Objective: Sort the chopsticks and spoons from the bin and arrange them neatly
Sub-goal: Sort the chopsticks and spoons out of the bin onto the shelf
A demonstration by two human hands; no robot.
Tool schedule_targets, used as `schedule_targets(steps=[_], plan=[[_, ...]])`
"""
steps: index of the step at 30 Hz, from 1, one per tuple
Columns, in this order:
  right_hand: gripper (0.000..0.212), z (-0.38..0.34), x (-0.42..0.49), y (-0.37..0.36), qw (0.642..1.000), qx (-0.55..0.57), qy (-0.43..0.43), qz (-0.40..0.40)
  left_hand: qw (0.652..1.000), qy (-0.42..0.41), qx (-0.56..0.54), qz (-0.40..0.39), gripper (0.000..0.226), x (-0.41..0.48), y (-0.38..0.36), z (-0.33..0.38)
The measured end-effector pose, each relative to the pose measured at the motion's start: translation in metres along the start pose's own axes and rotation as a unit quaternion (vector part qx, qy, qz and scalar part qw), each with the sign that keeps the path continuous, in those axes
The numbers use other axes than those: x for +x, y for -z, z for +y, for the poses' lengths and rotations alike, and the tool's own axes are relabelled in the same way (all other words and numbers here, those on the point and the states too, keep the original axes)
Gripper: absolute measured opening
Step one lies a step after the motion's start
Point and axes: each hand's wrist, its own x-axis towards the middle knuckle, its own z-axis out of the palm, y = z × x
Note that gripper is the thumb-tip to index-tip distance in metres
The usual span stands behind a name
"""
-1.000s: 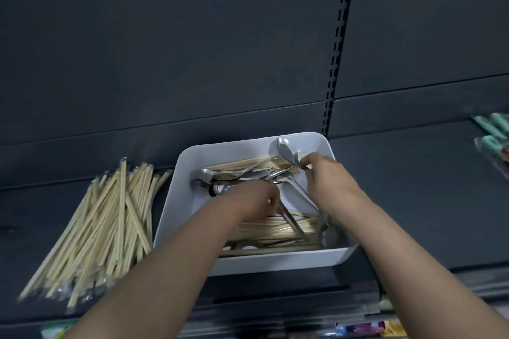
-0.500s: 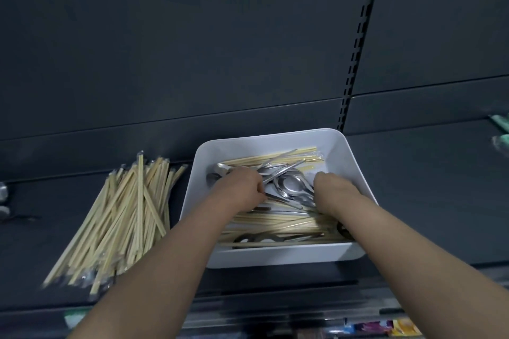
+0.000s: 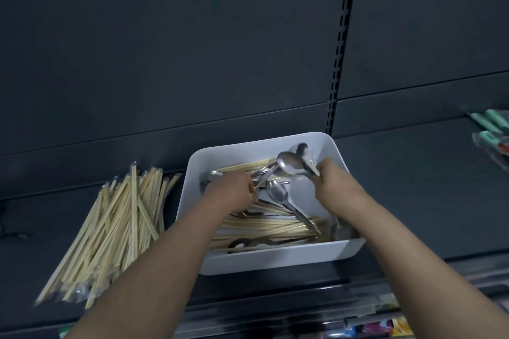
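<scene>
Both hands are down in the white bin (image 3: 275,259). The left hand (image 3: 230,192) has its fingers curled round a few thin metal handles (image 3: 264,175), which stick out past the fist toward the back of the bin. The right hand (image 3: 334,184) holds a spoon (image 3: 289,164) by its stem, fingers wrapped round it. That spoon is up off the heap, its shiny bowl pointing left, close to the handles in the other fist. Between the two hands a second spoon (image 3: 278,192) lies flat in the bin, its long stem running toward the front right corner. Under it, along the front of the bin, lie many chopsticks (image 3: 270,227), side by side, running left to right. The bin sits on a dark shelf (image 3: 413,201), in front of a dark wall (image 3: 192,63). Just beside the bin on its left, on the same shelf, is a big pile (image 3: 115,226) of wrapped chopsticks, fanned out. Far off to the right are some green things (image 3: 493,125), too blurred to tell what.
</scene>
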Motion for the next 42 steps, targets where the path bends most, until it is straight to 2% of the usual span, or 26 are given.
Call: schedule_targets(steps=[3,6,8,10,14,17,21,24,26,28,30,32,35,37,42], plan=[[0.010,0.000,-0.006,-0.004,0.993,0.105,0.023,0.040,1.000,-0.020,-0.016,0.011,0.011,0.001,0.000,0.006],[0.011,0.002,-0.004,-0.012,0.980,0.181,0.040,0.075,0.996,-0.048,-0.077,0.001,0.011,0.001,-0.007,0.023],[0.010,0.004,-0.001,-0.012,0.972,0.206,0.043,0.106,0.992,-0.011,-0.102,-0.073,0.023,0.005,-0.015,0.039],[0.010,0.007,0.000,-0.011,0.964,0.227,0.047,0.129,0.989,0.027,-0.052,-0.139,0.040,0.010,-0.022,0.059],[0.011,0.006,-0.003,-0.013,0.962,0.226,0.069,0.136,0.994,0.042,-0.011,-0.101,0.059,0.015,-0.031,0.082],[0.012,0.007,-0.007,-0.016,0.966,0.214,0.077,0.121,0.994,0.060,-0.012,-0.086,0.056,0.013,-0.028,0.080],[0.013,0.008,-0.006,-0.015,0.973,0.199,0.062,0.101,0.996,0.066,-0.011,-0.066,0.020,0.006,-0.021,0.058],[0.015,0.007,-0.007,-0.015,0.980,0.168,0.068,0.087,0.987,0.087,-0.123,-0.051,0.012,-0.001,-0.022,0.030],[0.015,0.005,-0.008,-0.014,0.981,0.166,0.071,0.069,0.978,0.098,-0.184,-0.012,0.008,-0.008,-0.019,0.016],[0.014,0.000,-0.009,-0.011,0.982,0.170,0.074,0.045,0.962,0.112,-0.246,0.034,0.006,-0.014,-0.011,0.004],[0.013,-0.013,-0.007,-0.008,0.980,0.168,0.099,0.038,0.938,0.134,-0.300,0.108,0.014,-0.023,-0.001,-0.008],[0.012,-0.036,-0.008,-0.008,0.975,0.169,0.140,0.032,0.907,0.157,-0.340,0.195,0.021,-0.038,0.011,-0.022],[0.012,-0.082,-0.016,-0.018,0.964,0.181,0.192,0.001,0.855,0.183,-0.394,0.285,0.022,-0.065,0.027,-0.050],[0.010,-0.113,-0.025,-0.035,0.958,0.188,0.216,-0.021,0.821,0.208,-0.432,0.310,0.022,-0.087,0.033,-0.075],[0.009,-0.193,-0.054,-0.102,0.948,0.159,0.265,-0.075,0.749,0.285,-0.516,0.304,0.026,-0.145,0.022,-0.166]])
